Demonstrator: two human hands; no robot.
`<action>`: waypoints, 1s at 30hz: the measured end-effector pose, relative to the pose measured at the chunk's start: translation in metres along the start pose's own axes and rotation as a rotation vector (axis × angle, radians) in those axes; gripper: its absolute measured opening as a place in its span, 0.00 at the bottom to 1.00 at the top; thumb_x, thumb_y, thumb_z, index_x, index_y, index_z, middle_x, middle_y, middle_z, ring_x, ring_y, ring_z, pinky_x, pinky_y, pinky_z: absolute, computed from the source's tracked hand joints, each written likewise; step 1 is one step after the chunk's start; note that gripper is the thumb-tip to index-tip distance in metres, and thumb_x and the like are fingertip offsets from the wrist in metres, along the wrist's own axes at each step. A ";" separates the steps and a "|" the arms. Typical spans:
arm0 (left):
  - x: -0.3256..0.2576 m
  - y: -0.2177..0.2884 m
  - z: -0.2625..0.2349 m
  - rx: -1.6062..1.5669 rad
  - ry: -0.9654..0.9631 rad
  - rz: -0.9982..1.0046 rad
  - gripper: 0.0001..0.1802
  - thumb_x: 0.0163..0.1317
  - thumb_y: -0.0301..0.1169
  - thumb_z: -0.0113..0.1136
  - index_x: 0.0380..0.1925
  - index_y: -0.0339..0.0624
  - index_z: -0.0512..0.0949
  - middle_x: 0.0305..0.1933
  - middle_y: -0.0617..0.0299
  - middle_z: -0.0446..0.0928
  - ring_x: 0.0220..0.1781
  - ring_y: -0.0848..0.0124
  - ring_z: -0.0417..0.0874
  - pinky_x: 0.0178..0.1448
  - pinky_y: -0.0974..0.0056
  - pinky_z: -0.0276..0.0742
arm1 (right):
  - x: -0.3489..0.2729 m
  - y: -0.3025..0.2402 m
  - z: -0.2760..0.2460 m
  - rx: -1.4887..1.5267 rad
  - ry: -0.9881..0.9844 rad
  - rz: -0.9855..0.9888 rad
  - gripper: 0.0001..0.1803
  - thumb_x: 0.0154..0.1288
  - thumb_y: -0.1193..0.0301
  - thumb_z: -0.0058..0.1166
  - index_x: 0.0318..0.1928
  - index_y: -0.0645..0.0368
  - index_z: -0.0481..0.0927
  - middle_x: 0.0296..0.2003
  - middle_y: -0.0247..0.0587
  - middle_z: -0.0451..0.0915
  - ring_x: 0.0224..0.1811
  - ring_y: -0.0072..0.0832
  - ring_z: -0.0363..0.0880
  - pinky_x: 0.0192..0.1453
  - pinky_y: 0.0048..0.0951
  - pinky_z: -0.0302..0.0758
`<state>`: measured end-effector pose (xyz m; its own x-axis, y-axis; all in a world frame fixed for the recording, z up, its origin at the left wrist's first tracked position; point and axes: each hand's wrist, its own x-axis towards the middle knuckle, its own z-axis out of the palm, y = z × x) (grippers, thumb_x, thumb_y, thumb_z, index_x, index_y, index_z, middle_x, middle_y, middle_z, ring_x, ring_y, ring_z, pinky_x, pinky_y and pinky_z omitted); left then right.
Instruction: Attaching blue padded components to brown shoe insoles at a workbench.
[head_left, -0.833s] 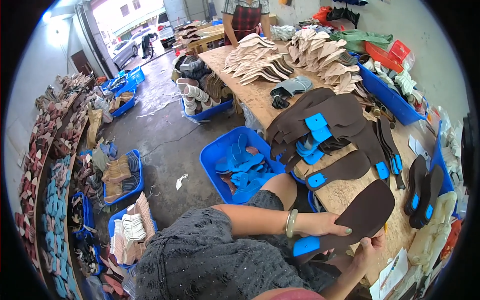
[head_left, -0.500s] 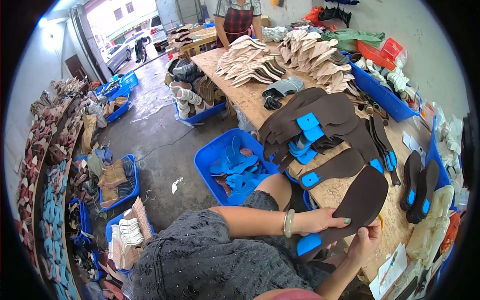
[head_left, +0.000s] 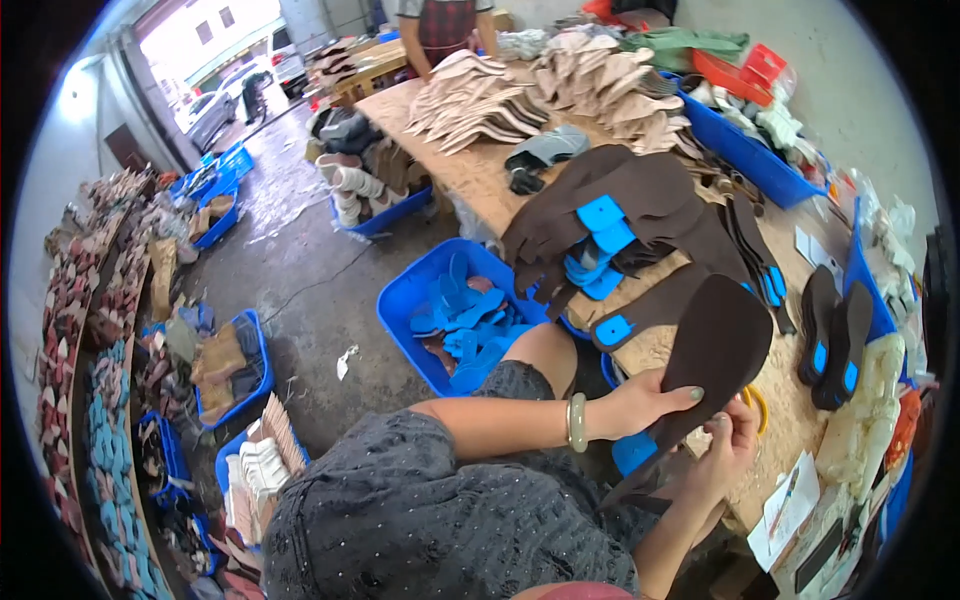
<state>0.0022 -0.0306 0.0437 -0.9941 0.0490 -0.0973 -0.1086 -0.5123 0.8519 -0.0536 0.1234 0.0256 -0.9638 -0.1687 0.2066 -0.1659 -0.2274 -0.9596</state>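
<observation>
Pinched between the thumb and fingers of my left hand (head_left: 645,405) is a dark brown insole (head_left: 722,335), tilted up over the table's near edge. A blue heel patch (head_left: 633,453) shows at its lower end. Close by its right edge, my right hand (head_left: 722,450) is closed around scissors, of which a yellow handle loop (head_left: 759,410) shows; the blades are hidden behind the insole and fingers. On the table beyond lies a heap of brown insoles (head_left: 640,200), some with blue heel patches (head_left: 606,222). Two stacks of finished-looking insoles (head_left: 843,345) lie at the right.
Below the table's left edge stands a blue bin (head_left: 400,320) holding blue pieces. Pale insole stacks (head_left: 470,100) cover the far table, where a person (head_left: 445,35) stands. A sheet of paper (head_left: 785,510) lies near right. Loaded racks (head_left: 105,440) and more bins line the left.
My right hand has risen a little along the insole's edge, and more of the yellow scissors loop shows. The insole has tilted steeper. The whole view has shifted slightly.
</observation>
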 end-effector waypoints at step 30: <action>0.013 -0.004 -0.026 0.499 -0.230 0.168 0.35 0.58 0.46 0.64 0.58 0.34 0.65 0.50 0.59 0.75 0.51 0.75 0.74 0.58 0.68 0.69 | 0.028 0.020 0.004 0.231 -0.023 0.080 0.04 0.59 0.74 0.61 0.33 0.59 0.80 0.28 0.29 0.81 0.24 0.13 0.72 0.30 0.14 0.68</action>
<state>-0.0097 -0.0498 0.0259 -0.9681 0.2159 0.1275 0.1161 -0.0648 0.9911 -0.0831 0.1101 0.0132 -0.9664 -0.2165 0.1387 -0.0345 -0.4255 -0.9043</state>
